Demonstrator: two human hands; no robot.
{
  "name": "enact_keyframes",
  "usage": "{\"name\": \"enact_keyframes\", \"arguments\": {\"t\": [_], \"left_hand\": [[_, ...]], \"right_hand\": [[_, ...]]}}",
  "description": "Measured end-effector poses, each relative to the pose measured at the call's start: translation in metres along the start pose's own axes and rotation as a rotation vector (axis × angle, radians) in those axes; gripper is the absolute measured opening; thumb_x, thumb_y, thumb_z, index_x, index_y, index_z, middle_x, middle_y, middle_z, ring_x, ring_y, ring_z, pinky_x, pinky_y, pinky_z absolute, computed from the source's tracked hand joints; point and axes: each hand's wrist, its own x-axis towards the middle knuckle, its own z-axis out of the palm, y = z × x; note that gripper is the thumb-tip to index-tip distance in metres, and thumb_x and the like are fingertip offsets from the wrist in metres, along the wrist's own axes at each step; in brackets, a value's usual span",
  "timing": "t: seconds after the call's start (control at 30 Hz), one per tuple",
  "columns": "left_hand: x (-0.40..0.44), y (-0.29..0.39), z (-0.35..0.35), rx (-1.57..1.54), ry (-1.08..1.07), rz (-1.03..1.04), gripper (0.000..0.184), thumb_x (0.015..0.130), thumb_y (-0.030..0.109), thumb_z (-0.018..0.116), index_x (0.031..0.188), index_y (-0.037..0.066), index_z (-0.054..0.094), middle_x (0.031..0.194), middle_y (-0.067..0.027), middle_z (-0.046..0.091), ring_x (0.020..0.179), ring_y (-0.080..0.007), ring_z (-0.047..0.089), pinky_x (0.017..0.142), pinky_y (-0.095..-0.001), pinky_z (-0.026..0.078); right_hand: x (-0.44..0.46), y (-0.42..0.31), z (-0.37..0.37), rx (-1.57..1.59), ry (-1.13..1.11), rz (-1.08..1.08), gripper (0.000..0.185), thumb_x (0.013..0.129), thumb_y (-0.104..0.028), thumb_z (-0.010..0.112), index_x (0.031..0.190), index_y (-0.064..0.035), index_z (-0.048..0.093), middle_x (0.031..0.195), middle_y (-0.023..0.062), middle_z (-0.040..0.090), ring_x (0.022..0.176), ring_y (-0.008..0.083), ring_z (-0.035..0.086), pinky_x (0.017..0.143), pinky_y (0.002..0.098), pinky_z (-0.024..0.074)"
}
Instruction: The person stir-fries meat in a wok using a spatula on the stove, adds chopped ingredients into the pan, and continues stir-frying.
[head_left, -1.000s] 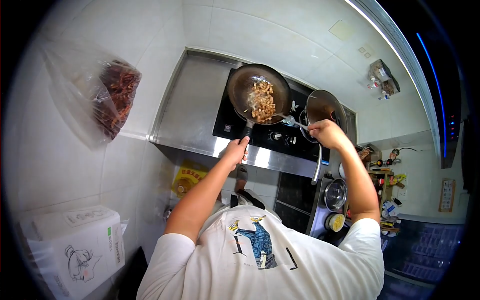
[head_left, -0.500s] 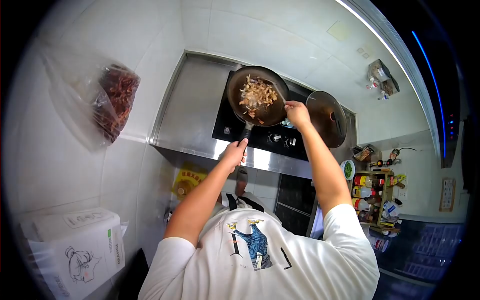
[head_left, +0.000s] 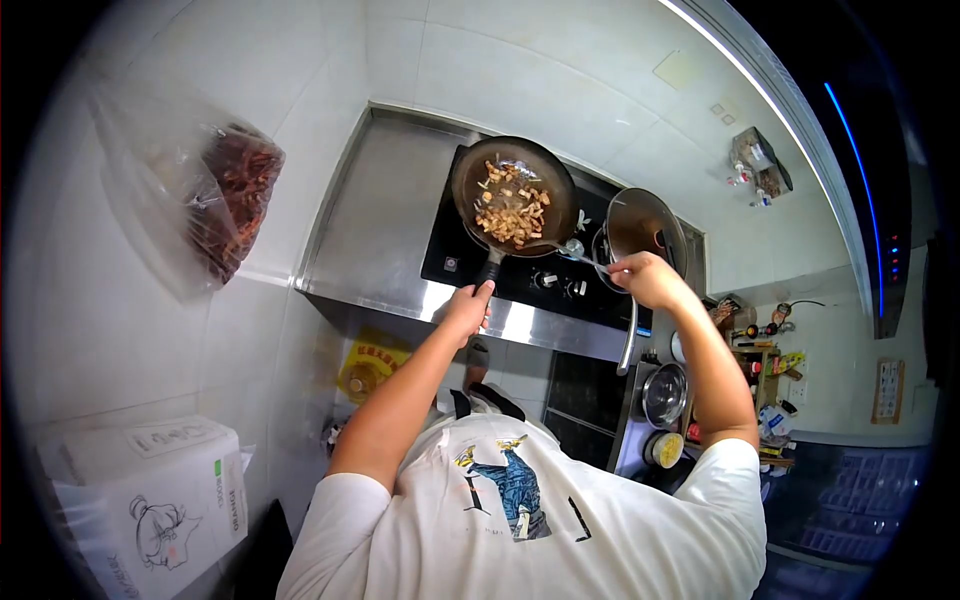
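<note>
My left hand (head_left: 466, 310) is wrapped round the black handle (head_left: 489, 270) of a dark frying pan (head_left: 560, 202) on the black cooktop (head_left: 437, 240). Browned chopped food (head_left: 513, 217) is heaped toward the pan's near side, with some pieces spread farther back. My right hand (head_left: 645, 279) grips the thin handle of a spatula (head_left: 592, 263). The spatula reaches left over the pan's near right rim, its head low beside the food and hard to make out.
Right of the pan, a round brown lid (head_left: 640, 222) tilts over the other burner, where a metal handle (head_left: 629, 340) sticks out. A metal bowl (head_left: 664, 395) and a bowl of yellow food (head_left: 663, 449) sit at the right. A plastic bag of dark red food (head_left: 240, 200) hangs left.
My right hand has moved right and toward me, drawing the spatula from the pan's far right side to its near edge. The food has shifted nearer. My left hand stays on the handle.
</note>
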Motion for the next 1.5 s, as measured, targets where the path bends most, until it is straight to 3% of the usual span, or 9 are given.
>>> {"name": "enact_keyframes", "arguments": {"t": [0.4,0.5,0.67,0.93,1.07,1.13,1.2,1.27,1.5], "left_hand": [[0.001,0.001,-0.001,0.028,0.027,0.005,0.038,0.093,0.043,0.050,0.090,0.006,0.055,0.068,-0.0012,0.052,0.046,-0.0085,0.047,0.036,-0.0224,0.033],[0.000,0.000,0.000,-0.002,0.018,0.017,0.037,0.094,0.043,0.050,0.091,0.006,0.055,0.068,-0.0011,0.052,0.046,-0.0084,0.047,0.036,-0.0221,0.034],[-0.001,-0.001,0.004,0.008,0.024,0.007,0.037,0.094,0.042,0.050,0.091,0.006,0.055,0.068,-0.0010,0.052,0.046,-0.0082,0.047,0.036,-0.0219,0.034],[0.000,0.000,0.004,0.021,0.043,0.002,0.037,0.094,0.043,0.050,0.092,0.006,0.055,0.069,-0.0015,0.052,0.046,-0.0086,0.047,0.036,-0.0218,0.033],[0.000,-0.002,0.004,0.012,0.036,-0.005,0.037,0.093,0.043,0.051,0.092,0.005,0.055,0.069,-0.0016,0.052,0.046,-0.0083,0.047,0.036,-0.0217,0.034],[0.001,-0.001,0.003,0.004,0.033,0.003,0.038,0.093,0.043,0.051,0.092,0.005,0.055,0.068,-0.0016,0.052,0.046,-0.0081,0.047,0.036,-0.0216,0.034],[0.001,-0.001,0.002,0.004,0.027,0.012,0.037,0.093,0.043,0.051,0.092,0.006,0.055,0.067,-0.0011,0.052,0.045,-0.0079,0.047,0.036,-0.0217,0.033],[0.001,-0.002,0.000,0.016,0.029,0.015,0.037,0.093,0.042,0.051,0.092,0.005,0.055,0.067,-0.0010,0.052,0.045,-0.0079,0.047,0.035,-0.0217,0.033],[0.000,0.002,-0.001,0.022,0.017,0.009,0.038,0.093,0.043,0.052,0.091,0.005,0.054,0.067,-0.0010,0.051,0.046,-0.0084,0.047,0.035,-0.0218,0.033]], "right_hand": [[0.088,0.005,0.045,0.278,0.341,-0.006,0.028,0.086,-0.019,0.058,0.107,-0.0026,0.066,0.096,0.0175,0.068,0.091,0.0271,0.065,0.081,0.0340,0.0485],[0.109,0.048,0.095,0.604,0.435,0.113,0.029,0.095,-0.024,0.051,0.119,-0.0101,0.061,0.072,0.0048,0.059,0.046,0.0135,0.047,0.043,0.0274,0.0383],[0.080,-0.019,0.102,1.143,0.083,0.421,0.030,0.095,-0.025,0.050,0.121,-0.0133,0.059,0.061,0.0013,0.052,0.043,0.0091,0.039,0.038,0.0283,0.0306],[0.113,-0.005,0.098,0.972,0.360,0.345,0.030,0.095,-0.024,0.048,0.118,-0.0078,0.060,0.059,-0.0003,0.053,0.040,0.0086,0.037,0.037,0.0272,0.0278],[0.103,-0.021,0.097,1.098,0.086,0.351,0.030,0.096,-0.024,0.048,0.121,-0.0125,0.059,0.058,-0.0015,0.047,0.039,0.0084,0.036,0.034,0.0271,0.0251],[0.102,-0.022,0.088,1.043,0.089,0.288,0.030,0.095,-0.024,0.049,0.120,-0.0119,0.060,0.062,-0.0008,0.051,0.041,0.0085,0.038,0.037,0.0263,0.0284],[0.141,0.010,0.111,0.775,0.381,0.110,0.031,0.093,-0.021,0.053,0.116,-0.0029,0.062,0.098,0.0123,0.068,0.087,0.0199,0.063,0.078,0.0285,0.0472],[0.152,0.007,0.103,0.626,0.448,0.114,0.032,0.091,-0.020,0.056,0.115,-0.0002,0.062,0.109,0.0160,0.066,0.103,0.0241,0.061,0.090,0.0293,0.0430],[0.144,-0.025,0.098,0.638,0.195,0.072,0.032,0.089,-0.020,0.059,0.114,0.0007,0.063,0.104,0.0156,0.067,0.096,0.0220,0.063,0.087,0.0290,0.0451]]}}
